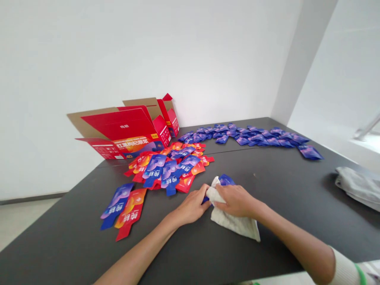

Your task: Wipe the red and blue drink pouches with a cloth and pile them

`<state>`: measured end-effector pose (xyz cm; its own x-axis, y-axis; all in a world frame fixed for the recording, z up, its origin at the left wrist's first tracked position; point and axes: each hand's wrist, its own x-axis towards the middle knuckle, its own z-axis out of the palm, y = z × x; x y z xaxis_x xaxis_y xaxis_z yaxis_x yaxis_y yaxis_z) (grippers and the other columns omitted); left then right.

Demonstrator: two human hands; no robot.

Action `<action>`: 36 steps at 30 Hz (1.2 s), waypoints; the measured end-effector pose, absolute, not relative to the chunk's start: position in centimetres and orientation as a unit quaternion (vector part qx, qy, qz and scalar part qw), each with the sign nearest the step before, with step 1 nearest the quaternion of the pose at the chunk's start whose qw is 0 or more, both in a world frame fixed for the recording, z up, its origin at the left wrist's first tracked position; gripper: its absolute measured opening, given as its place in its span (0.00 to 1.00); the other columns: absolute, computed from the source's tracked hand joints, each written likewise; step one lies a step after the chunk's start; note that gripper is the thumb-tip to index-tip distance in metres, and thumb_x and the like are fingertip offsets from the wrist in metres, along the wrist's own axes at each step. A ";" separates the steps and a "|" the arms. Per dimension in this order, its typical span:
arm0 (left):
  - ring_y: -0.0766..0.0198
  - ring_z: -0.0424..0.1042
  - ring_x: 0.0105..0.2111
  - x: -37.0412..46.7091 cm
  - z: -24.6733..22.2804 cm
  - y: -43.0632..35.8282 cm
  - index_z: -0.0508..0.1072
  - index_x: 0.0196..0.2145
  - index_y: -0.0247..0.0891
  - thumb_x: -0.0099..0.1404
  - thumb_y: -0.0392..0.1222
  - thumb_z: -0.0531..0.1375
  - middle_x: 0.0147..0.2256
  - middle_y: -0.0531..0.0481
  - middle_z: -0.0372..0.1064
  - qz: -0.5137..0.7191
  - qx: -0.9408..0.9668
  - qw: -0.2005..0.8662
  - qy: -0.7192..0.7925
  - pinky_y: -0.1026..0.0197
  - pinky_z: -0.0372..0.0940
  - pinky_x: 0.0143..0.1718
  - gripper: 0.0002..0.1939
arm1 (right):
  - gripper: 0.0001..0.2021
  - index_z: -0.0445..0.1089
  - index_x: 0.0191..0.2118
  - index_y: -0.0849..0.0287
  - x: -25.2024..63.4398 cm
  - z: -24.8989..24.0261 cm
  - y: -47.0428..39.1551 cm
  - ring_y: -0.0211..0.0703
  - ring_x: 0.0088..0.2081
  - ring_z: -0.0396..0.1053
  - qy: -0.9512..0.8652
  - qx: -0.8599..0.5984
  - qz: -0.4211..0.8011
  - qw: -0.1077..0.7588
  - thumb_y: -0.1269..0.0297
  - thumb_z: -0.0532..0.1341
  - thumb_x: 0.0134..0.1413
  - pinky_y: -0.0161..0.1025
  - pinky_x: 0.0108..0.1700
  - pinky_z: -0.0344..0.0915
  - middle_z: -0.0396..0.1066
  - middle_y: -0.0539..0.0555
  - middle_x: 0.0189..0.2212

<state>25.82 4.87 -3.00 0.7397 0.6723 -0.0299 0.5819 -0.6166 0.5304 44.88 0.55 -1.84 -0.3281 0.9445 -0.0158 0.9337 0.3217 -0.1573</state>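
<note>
Near the middle of the dark table, a blue pouch (226, 180) shows partly between my two hands. My left hand (192, 204) is closed on its near left end, fingers curled. A white cloth (237, 225) is bunched in my right hand (236, 200), which presses it against the pouch; the cloth's loose end drapes on the table. Hands and cloth hide most of the pouch. To the left, a flat blue pouch (118, 202) and a flat red pouch (132, 209) lie side by side, apart from my hands.
A pile of flat red and blue pouches (169, 168) lies left of centre. Behind it stand open red cartons (127, 130) against the wall. Several plump blue pouches (258, 138) spread along the table's back. A grey cloth (359, 186) lies at the right edge.
</note>
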 end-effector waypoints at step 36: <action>0.60 0.67 0.34 25.6 -3.4 5.0 0.56 0.39 0.41 0.61 0.42 0.52 0.33 0.52 0.64 0.099 0.906 0.239 0.336 0.63 0.58 0.32 0.09 | 0.21 0.58 0.47 0.62 45.2 -2.0 1.1 0.51 0.42 0.67 -0.752 -0.658 0.048 0.017 0.50 0.44 0.59 0.40 0.39 0.57 0.69 0.63 0.41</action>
